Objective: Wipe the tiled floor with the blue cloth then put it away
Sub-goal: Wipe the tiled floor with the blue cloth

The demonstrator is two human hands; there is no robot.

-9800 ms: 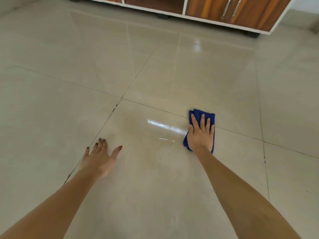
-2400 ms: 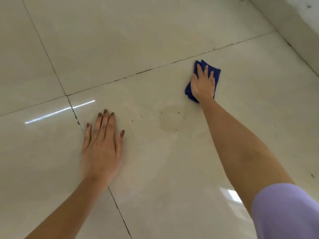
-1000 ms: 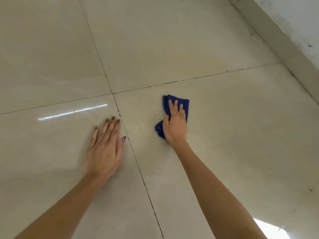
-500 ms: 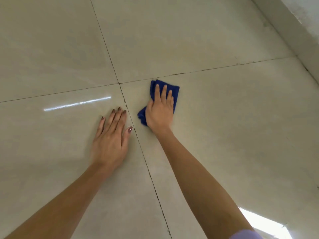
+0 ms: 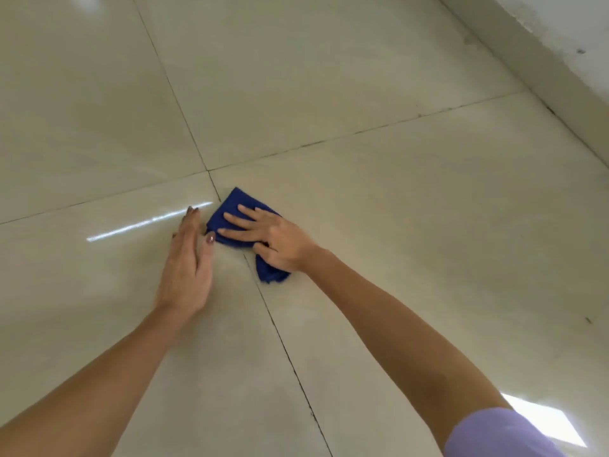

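The folded blue cloth (image 5: 234,206) lies on the glossy beige tiled floor (image 5: 379,199), across a grout line just below where four tiles meet. My right hand (image 5: 270,239) presses flat on the cloth, fingers straight and pointing left, thumb tucked against the cloth's lower part. My left hand (image 5: 189,265) rests flat on the tile to the left, its fingers straight, and its thumb tip touches the cloth's left edge.
A white wall with a pale skirting (image 5: 540,70) runs along the upper right. Dark grout lines (image 5: 286,351) cross the floor. A bright light patch (image 5: 543,423) lies at the lower right beside my lilac sleeve (image 5: 501,433).
My right hand has slid the cloth left onto the grout line and turned so its fingers point left. The cloth now touches my left thumb. My left hand stays planted.
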